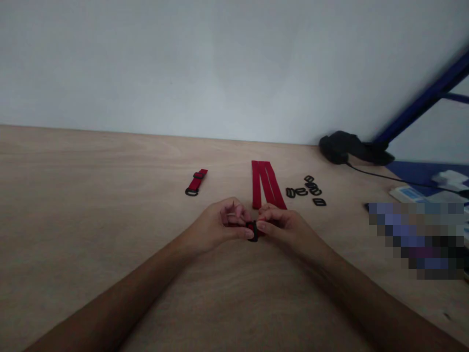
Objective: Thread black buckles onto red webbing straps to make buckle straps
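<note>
Both my hands meet over the wooden table, pinching a short red webbing strap with a black plastic buckle (253,231) between their fingertips. The buckle is partly hidden by my fingers. My left hand (220,227) holds it from the left, and my right hand (284,229) grips it from the right. Just beyond my right hand lie several long red webbing strips (266,185), side by side and fanned apart. Further left rests a short red strap (196,182) with a black slider and a black ring. Several black plastic loops and sliders (307,190) are scattered to the right of the strips.
The table's (91,195) far edge meets a pale wall. A black object (348,148) with a black cable sits at the back right, below a blue metal bar (425,98). Papers and a blurred patch (415,239) occupy the right side.
</note>
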Demonstrator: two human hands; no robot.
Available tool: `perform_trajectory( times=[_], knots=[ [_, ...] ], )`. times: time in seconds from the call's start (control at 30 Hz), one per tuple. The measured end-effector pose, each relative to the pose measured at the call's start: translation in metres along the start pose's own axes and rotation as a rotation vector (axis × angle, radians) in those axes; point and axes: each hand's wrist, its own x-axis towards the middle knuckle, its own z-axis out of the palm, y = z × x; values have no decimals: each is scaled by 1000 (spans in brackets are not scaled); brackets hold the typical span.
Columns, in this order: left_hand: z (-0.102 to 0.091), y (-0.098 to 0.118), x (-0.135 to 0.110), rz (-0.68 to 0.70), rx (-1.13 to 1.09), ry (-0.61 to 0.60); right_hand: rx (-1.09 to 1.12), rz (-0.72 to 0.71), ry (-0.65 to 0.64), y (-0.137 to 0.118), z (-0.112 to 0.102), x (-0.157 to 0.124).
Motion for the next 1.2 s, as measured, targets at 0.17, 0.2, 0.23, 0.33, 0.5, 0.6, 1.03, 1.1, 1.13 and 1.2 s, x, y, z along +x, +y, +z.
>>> perform_trajectory(
  times=[0.17,0.2,0.23,0.33,0.5,0.6,1.03,1.1,1.13,1.2],
  knots=[
    [5,5,-1,98,154,22,69,52,101,0,4,0],
    [6,7,-1,122,186,26,83,56,105,-1,5,-1],
    [7,8,-2,139,220,29,90,57,112,-1,6,-1],
    [7,10,-3,151,322,37,65,63,139,-2,7,-2],
    [7,6,-3,142,396,58,-1,38,196,2,6,0],
    [8,3,-1,111,414,121,-91,-13,214,2,8,0],
    [2,7,-1,70,426,133,-786,-310,176,-8,23,-9],
    [1,6,0,54,418,144,-800,-307,190,-8,23,-9],
    [1,5,0,47,425,152,-809,-313,184,-8,23,-9],
    [1,4,0,37,461,157,-841,-344,160,-9,22,-10]
  ],
)
